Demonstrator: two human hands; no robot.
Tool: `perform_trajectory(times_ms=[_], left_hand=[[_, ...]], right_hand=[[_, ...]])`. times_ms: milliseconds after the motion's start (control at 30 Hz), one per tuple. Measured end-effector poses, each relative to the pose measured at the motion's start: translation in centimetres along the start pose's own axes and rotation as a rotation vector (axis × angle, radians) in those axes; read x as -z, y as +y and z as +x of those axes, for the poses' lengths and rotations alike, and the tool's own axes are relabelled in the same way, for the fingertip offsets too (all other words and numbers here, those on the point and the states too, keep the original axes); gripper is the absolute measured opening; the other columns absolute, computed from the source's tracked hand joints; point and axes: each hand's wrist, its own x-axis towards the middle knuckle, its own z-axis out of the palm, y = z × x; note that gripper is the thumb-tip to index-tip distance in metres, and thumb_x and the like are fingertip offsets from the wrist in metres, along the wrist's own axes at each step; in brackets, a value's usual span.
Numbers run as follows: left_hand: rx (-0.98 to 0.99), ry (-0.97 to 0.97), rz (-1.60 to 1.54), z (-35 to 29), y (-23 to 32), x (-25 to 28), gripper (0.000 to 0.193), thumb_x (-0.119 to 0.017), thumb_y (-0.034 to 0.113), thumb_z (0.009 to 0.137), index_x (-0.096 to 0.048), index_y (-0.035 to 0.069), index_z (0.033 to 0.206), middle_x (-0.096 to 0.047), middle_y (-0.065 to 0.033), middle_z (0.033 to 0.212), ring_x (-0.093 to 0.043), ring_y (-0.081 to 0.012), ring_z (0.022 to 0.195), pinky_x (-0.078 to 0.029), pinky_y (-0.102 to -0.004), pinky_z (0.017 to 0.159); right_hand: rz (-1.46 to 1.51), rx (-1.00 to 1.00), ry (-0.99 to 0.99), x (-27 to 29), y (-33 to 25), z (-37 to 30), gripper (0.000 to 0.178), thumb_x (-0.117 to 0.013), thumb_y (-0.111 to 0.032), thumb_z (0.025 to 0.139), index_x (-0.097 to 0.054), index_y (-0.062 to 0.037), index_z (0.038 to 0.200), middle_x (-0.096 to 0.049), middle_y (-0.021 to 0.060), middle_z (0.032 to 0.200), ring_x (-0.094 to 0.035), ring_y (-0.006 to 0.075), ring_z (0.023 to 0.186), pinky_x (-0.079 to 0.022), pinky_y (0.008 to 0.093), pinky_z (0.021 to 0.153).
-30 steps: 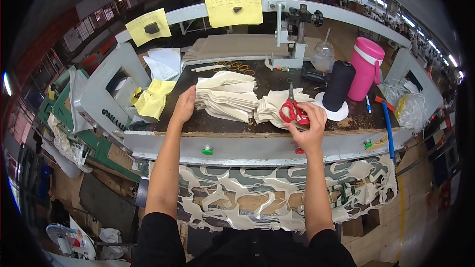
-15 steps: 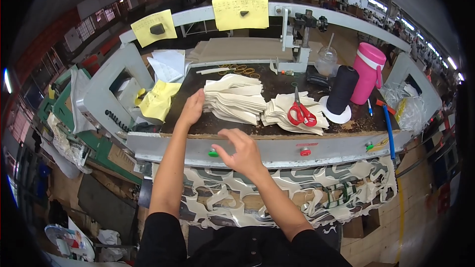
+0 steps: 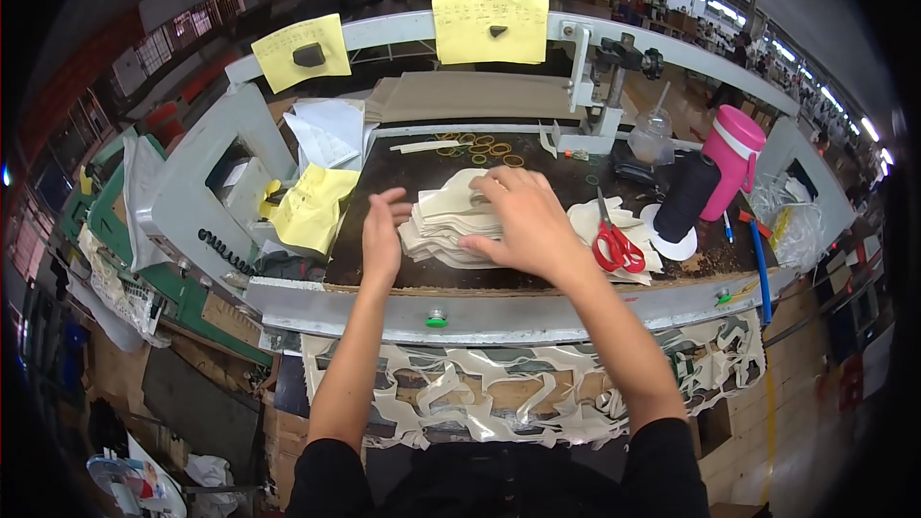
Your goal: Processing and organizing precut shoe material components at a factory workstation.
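One cream pile point(image 3: 449, 223) sits between | my left hand point(image 3: 382, 235), loosely open | my right hand point(image 3: 532, 228), newly over it, spread wide, grip unclear | scissors point(image 3: 614, 245) lie right of both, leaving them for the pile

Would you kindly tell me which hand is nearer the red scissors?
Right: the right hand is at the left pale stack, left of the scissors; the left hand is farther left, beside that stack.

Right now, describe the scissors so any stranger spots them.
On the dark tabletop, find the cream stack right of the right hand. The scissors lie on it, blades pointing away from the person. Red looped handles distinguish them from the black spool nearby.
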Motion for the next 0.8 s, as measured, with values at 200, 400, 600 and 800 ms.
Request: perform_trajectory(times_ms=[200, 400, 600, 800], left_hand=[[0.091, 0.150, -0.362, 0.6, 0.0, -2.8, 0.080, -0.021, 0.067, 0.110, -0.062, 0.001, 0.129, -0.072, -0.0151, 0.112, -0.064, -0.0221, 0.104, -0.046, -0.0351, 0.097], [0.060, 0.045, -0.256, 0.5, 0.7, -2.9, 0.081, -0.019, 0.063, 0.113, -0.070, -0.001, 0.111, -0.070, -0.0124, 0.103, -0.064, -0.0194, 0.097, -0.048, -0.0332, 0.093], [0.142, -0.131, -0.243, 0.7, 1.0, -1.6, 0.073, -0.027, 0.057, 0.114, -0.070, -0.002, 0.110, -0.070, -0.0120, 0.109, -0.065, -0.0184, 0.102, -0.049, -0.0331, 0.095], [-0.189, -0.003, -0.105, -0.6, 1.5, -1.8, 0.054, -0.032, 0.041, 0.117, -0.066, -0.002, 0.116, -0.069, -0.0113, 0.110, -0.063, -0.0181, 0.102, -0.050, -0.0337, 0.094]], right_hand=[[-0.053, -0.067, -0.556, -0.7, -0.4, 4.4, 0.060, -0.086, -0.042, 0.080, -0.065, 0.0044, 0.111, -0.074, 0.0267, 0.095, -0.073, 0.0459, 0.094, -0.058, 0.0503, 0.083], [0.055, 0.022, -0.539, -3.1, -1.2, 3.0, 0.056, -0.083, -0.019, 0.081, -0.059, 0.0065, 0.124, -0.072, 0.0269, 0.095, -0.071, 0.0460, 0.093, -0.058, 0.0501, 0.085], [0.118, -0.067, -0.535, -1.0, -1.7, 3.7, 0.058, -0.082, -0.026, 0.086, -0.060, 0.0060, 0.129, -0.073, 0.0273, 0.094, -0.071, 0.0459, 0.095, -0.057, 0.0505, 0.087], [0.016, -0.111, -0.519, -1.5, -0.6, 3.7, 0.058, -0.074, -0.041, 0.094, -0.062, 0.0056, 0.127, -0.073, 0.0261, 0.086, -0.071, 0.0452, 0.092, -0.056, 0.0499, 0.089]])
